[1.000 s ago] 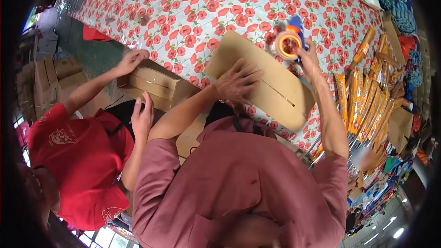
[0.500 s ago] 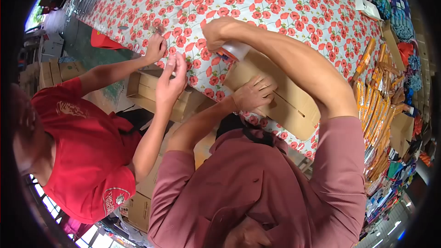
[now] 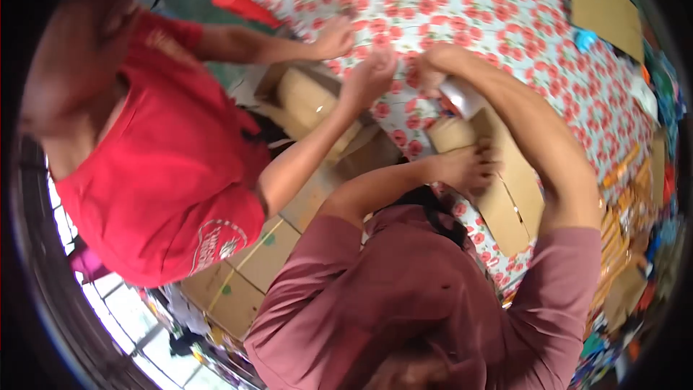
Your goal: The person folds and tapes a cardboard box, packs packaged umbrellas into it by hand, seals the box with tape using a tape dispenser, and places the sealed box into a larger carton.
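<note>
A brown cardboard box [image 3: 516, 198] lies closed on the table, with a slit along its top. My left hand [image 3: 468, 167] presses on the box near its flap end, fingers bent and blurred. At that end my bent right arm brings my right hand [image 3: 433, 72] round, its fingers closed. From under it shows a clear and whitish item [image 3: 462, 97] with orange and blue parts, probably a tape dispenser; my wrist partly hides it.
A poppy-patterned cloth [image 3: 462, 0] covers the table. At left, a co-worker in red holds both hands [image 3: 336, 37] over the table's edge, above an open carton [image 3: 307, 101]. Orange packets [image 3: 613, 245] pile up at right; a cardboard sheet [image 3: 603, 7] lies at the far right.
The view has swung, so everything sits further right and the co-worker shows higher. My left hand's fingers have bent more over the box. The co-worker's nearer hand has closed up.
</note>
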Tool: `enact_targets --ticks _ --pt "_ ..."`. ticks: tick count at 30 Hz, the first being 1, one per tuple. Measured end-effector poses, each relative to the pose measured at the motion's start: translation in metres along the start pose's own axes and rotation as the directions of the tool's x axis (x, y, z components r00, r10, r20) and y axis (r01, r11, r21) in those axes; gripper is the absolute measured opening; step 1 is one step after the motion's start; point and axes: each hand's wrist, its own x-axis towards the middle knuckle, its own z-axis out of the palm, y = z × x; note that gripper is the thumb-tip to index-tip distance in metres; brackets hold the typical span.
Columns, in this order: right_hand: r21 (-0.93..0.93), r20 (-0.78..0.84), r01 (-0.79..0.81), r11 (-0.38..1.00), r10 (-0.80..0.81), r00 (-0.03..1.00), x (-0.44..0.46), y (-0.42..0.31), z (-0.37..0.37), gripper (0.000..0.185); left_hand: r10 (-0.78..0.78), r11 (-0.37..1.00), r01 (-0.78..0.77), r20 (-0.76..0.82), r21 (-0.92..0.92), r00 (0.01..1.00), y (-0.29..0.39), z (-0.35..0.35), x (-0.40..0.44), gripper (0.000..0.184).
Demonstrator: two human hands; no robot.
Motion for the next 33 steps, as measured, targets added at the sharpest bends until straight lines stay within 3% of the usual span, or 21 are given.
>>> enact_targets --ticks 1,2,4,6,7,10,11,13,14,16,19,22,26,29,33 --pt "0.089 -0.106 0.007 0.996 0.002 0.994 -0.044 -0.007 -0.003 0.046 0.013 1.0 -0.016 -0.111 -0.025 0.994 -0.002 0.007 -0.001 0.064" --pt "0.032 -0.119 -0.088 0.996 0.091 0.989 -0.066 -0.024 -0.01 0.043 -0.008 0.999 0.002 -0.122 -0.051 0.992 -0.004 0.007 -0.004 0.066" --pt "0.034 -0.149 -0.094 0.995 0.098 0.984 -0.067 -0.028 -0.007 0.041 -0.03 0.993 0.013 -0.146 -0.118 0.989 -0.002 -0.001 0.0 0.07" --pt "0.043 -0.166 -0.131 0.99 0.137 0.977 -0.067 -0.022 0.002 0.037 -0.022 0.997 0.019 -0.034 -0.075 0.999 -0.005 -0.013 0.001 0.069" --pt "0.074 -0.268 -0.104 0.992 0.12 0.956 -0.069 -0.018 0.012 0.035 -0.012 0.998 0.013 0.018 -0.059 1.0 -0.004 -0.018 0.002 0.068" --pt "0.172 -0.471 -0.07 0.983 0.144 0.87 -0.119 -0.013 0.061 0.029 0.051 0.998 -0.05 -0.005 0.044 0.999 -0.006 -0.015 0.001 0.07" --pt "0.139 -0.567 -0.019 0.99 0.095 0.818 -0.127 -0.006 0.089 0.031 0.034 0.999 -0.034 -0.008 0.019 0.999 -0.004 -0.016 0.001 0.07" --pt "0.076 -0.837 0.179 0.981 -0.035 0.547 -0.124 0.016 0.157 0.032 0.025 0.998 -0.028 -0.051 -0.061 0.998 -0.003 -0.005 -0.002 0.068" --pt "0.163 -0.841 0.212 0.964 0.023 0.54 -0.147 0.016 0.175 0.033 0.024 0.994 -0.033 -0.084 -0.107 0.996 -0.003 0.009 -0.006 0.066" --pt "0.312 -0.845 0.297 0.902 0.121 0.52 -0.196 0.002 0.201 0.034 -0.043 0.996 0.049 0.08 -0.077 0.996 -0.001 -0.034 0.001 0.066" --pt "0.206 -0.94 0.319 0.925 0.096 0.327 -0.226 0.002 0.272 0.038 -0.038 0.999 0.038 0.014 0.006 0.999 0.002 -0.03 0.007 0.068" --pt "0.242 -0.946 0.288 0.926 0.16 0.281 -0.26 -0.001 0.34 0.04 -0.067 0.998 0.067 -0.042 0.005 0.997 0.004 -0.016 -0.007 0.072" --pt "0.268 -0.941 0.224 0.937 0.205 0.271 -0.284 -0.002 0.429 0.039 -0.107 0.993 0.111 0.105 -0.03 0.989 0.012 -0.041 0.012 0.082" --pt "0.292 -0.932 0.211 0.933 0.229 0.281 -0.277 -0.001 0.466 0.043 -0.194 0.978 0.171 0.212 0.119 0.958 0.027 -0.051 0.013 0.08" --pt "0.252 -0.947 0.193 0.948 0.2 0.251 -0.241 0.012 0.478 0.043 -0.351 0.927 0.325 0.128 0.187 0.927 0.053 -0.052 0.01 0.069"
